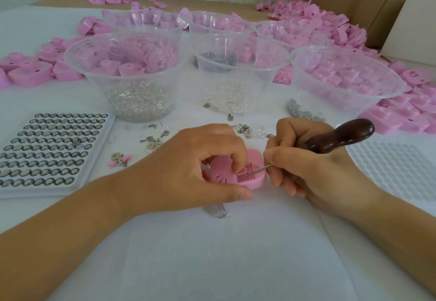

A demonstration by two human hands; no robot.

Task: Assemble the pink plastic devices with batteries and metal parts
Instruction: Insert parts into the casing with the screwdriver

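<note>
2-handed work on surface point(212, 253): pinching pink device point(220, 173) in left hand point(188, 168), gripping awl point(342, 137) in right hand point(313, 170), needle point(257, 170) slanting leftward into device's slot.

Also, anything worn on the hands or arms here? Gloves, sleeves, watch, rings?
Nothing worn that shows. The left hand and right hand are bare: no gloves and no rings visible. The left forearm and right forearm are bare up to the frame edge, with no sleeves, watch or bands in view. The nails look short.
</note>
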